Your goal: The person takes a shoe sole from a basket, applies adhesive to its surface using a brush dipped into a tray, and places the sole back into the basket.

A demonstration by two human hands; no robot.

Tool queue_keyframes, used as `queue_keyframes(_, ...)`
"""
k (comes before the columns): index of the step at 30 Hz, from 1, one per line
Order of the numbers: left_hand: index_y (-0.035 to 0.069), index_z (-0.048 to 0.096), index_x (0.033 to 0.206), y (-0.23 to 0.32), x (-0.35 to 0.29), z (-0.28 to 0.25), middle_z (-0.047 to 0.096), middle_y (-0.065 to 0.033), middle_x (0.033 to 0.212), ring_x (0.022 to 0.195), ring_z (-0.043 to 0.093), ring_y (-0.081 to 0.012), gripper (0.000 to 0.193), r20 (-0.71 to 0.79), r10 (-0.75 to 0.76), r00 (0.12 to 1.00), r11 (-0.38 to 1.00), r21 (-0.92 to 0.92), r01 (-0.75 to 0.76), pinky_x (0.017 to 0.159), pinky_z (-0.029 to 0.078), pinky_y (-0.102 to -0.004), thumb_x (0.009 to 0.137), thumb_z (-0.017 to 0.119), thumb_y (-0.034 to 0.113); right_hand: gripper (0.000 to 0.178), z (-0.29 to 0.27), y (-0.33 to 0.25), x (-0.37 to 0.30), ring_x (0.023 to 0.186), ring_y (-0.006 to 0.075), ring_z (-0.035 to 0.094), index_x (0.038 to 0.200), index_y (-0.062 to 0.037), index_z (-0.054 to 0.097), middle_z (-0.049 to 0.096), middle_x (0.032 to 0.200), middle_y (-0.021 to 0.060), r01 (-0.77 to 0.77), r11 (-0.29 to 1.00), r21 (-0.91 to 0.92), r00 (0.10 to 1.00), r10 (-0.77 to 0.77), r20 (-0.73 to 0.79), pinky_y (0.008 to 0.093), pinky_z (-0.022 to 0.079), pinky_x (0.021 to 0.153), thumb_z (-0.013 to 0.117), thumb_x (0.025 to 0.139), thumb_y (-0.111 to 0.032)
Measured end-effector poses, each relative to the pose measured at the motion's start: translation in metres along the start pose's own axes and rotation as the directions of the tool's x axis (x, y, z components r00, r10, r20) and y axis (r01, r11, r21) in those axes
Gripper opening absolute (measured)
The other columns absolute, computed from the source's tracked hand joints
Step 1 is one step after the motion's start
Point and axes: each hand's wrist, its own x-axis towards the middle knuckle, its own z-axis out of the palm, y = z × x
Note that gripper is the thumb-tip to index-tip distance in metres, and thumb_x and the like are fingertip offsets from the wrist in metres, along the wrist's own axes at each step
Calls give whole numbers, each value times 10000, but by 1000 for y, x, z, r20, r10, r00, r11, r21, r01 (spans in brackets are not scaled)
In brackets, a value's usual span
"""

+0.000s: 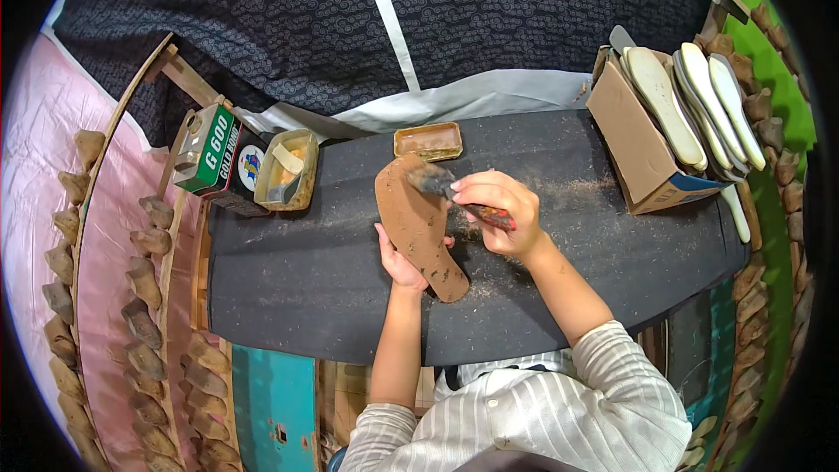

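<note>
Clock: read it with the sole (412,223) at the centre and twelve at the far edge of the worktop (332,297), away from you.
Sole: brown and flat, in the middle of the worktop area, broad end toward eleven, narrow end toward five, with dark marks on the narrow end; you cannot tell here if it touches the worktop.
Left hand (404,267): yours comes in from six and is clamped on the sole from beneath, thumb along the nine o'clock edge, fingertips showing at the three o'clock edge.
Right hand (507,210): yours is closed round the brush (441,184), on the two o'clock side of the sole and apart from your left hand.
Brush: bristles against the broad end of the sole, red-and-black handle slanting toward four.
Tray (430,142): shallow, amber, at twelve, just past the broad end.
Tub (301,195): at ten, smeared yellowish inside, a pale flat piece resting in it.
Can (210,162): green and dark, at ten, just beyond the tub.
Box (631,153): brown cardboard, at two, packed with white soles (655,100) standing on end.
Flecks (568,188): pale bits strewn over the worktop, plenty toward two.
Lasts (144,323): rows on racks down both sides, at nine and at three.
</note>
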Motion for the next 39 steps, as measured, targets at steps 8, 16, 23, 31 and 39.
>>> queue_keyframes(8,64,422,1248,2,0,11,560,-133,1093,857,594,-269,718,-52,45,998,990,-128,-51,684,521,-394,880,181,630,325,3,3,-4,823,247,626,891,-71,631,636,949,66,56,998,21,987,-58,150,328,514,714,667,572,-23)
queue_keyframes(16,64,427,1244,2,-1,11,565,-123,1081,858,599,-264,707,-44,48,998,978,-202,-56,715,511,-397,887,174,619,276,7,-4,0,821,258,625,882,-50,624,636,931,88,72,997,-31,986,-67,154,333,513,725,651,610,-13)
queue_keyframes(23,90,397,1298,4,3,6,513,-103,1196,1046,520,-258,640,68,87,994,978,-193,-73,859,439,-398,914,201,562,289,5,-10,2,830,256,626,876,-54,625,636,932,87,5,996,91,983,-21,181,340,512,723,648,594,3)
queue_keyframes(31,62,352,1331,5,0,9,466,-225,1260,1135,488,-314,697,104,120,987,919,-388,-71,971,383,-408,903,179,585,320,7,-11,-1,833,259,622,864,-62,622,636,944,81,36,992,123,948,-73,311,346,512,708,613,560,37)
queue_keyframes(39,101,399,1305,6,-2,5,478,-87,1263,1146,476,-242,585,-77,144,987,978,-142,-154,973,387,-404,931,236,521,228,14,-9,1,842,251,633,904,-79,664,646,974,81,37,999,33,984,-42,176,339,517,704,671,676,-70)
